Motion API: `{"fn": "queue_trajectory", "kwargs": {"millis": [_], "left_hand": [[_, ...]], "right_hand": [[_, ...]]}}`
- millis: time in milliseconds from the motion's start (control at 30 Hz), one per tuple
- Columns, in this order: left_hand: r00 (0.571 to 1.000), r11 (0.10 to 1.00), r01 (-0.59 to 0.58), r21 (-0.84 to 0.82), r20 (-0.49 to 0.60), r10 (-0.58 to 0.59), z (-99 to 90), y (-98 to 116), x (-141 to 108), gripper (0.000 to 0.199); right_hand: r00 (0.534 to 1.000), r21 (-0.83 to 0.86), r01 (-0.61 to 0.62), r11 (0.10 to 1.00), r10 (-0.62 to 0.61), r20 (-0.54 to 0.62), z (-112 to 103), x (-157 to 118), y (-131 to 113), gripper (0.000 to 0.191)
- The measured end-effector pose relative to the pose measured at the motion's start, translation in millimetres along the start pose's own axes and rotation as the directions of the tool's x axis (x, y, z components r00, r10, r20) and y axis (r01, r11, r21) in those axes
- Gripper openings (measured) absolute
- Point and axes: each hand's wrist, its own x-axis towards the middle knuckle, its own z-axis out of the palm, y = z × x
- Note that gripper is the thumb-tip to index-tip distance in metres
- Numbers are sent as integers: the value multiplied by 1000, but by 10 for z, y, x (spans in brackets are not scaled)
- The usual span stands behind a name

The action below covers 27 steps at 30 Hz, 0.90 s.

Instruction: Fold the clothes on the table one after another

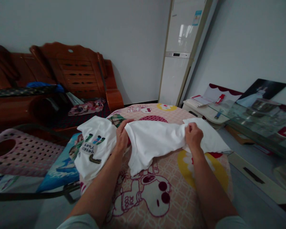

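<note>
A white garment, apparently a T-shirt (154,136), is stretched sideways over a round table with a patterned cover (178,197). My left hand (122,135) holds its left edge, with the thumb and fingers partly hidden by the cloth. At the opposite end, my right hand (194,135) is closed on a bunched part of the same garment. A white shirt with a printed front (95,149) lies just left of my left hand. Beyond my right hand, a flat white cloth (211,136) overhangs the table's right side. Green plaid cloth (116,119) peeks out behind my left hand.
Wooden seats (78,71) line the left wall, with a pink plastic basket-like seat back (26,152) nearer me. A tall white air conditioner (175,73) stands in the corner. On the right is a glass-topped stand (250,119) bearing a photo (259,92).
</note>
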Motion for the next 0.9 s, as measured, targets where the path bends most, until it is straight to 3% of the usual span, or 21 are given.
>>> {"fn": "queue_trajectory", "kwargs": {"millis": [100, 200, 300, 367, 433, 500, 633, 700, 767, 833, 900], "left_hand": [[986, 998, 48, 47, 156, -54, 71, 25, -50, 45], [901, 963, -87, 256, 432, -33, 230, -19, -193, 60], [751, 758, -348, 551, 648, -126, 469, -90, -371, 99], [711, 584, -460, 669, 671, -210, 622, -139, -448, 107], [703, 465, -519, 718, 667, -246, 735, -186, -471, 87], [698, 404, -558, 725, 673, -244, 805, -231, -463, 60], [669, 428, -587, 687, 709, -220, 859, -307, -440, 35], [719, 503, -508, 699, 666, -199, 836, -303, -386, 27], [823, 628, -356, 692, 551, -140, 750, -242, -243, 19], [929, 780, -204, 592, 368, -36, 590, -108, 1, 19], [992, 888, -123, 443, 70, 102, 368, 99, 305, 22]], "right_hand": [[966, -56, -24, 998, 38, 256, 176, -90, 45, 22], [960, -20, -55, 998, 59, 275, 260, -143, 38, 22], [977, 85, -48, 995, 29, 213, 261, -167, 4, 22], [990, 165, -34, 986, 11, 142, 252, -180, -15, 23], [997, 211, -23, 977, 6, 82, 256, -195, -26, 23], [997, 215, -21, 976, 6, 72, 278, -214, -33, 21], [988, 190, -14, 982, -16, 156, 339, -262, -36, 21], [986, 202, -14, 979, -21, 167, 347, -277, -28, 23], [990, 239, -21, 971, -13, 139, 335, -281, -13, 27], [995, 266, -30, 964, 4, 100, 313, -276, 3, 32], [995, 259, -49, 965, 26, 92, 296, -272, 11, 35]]}}
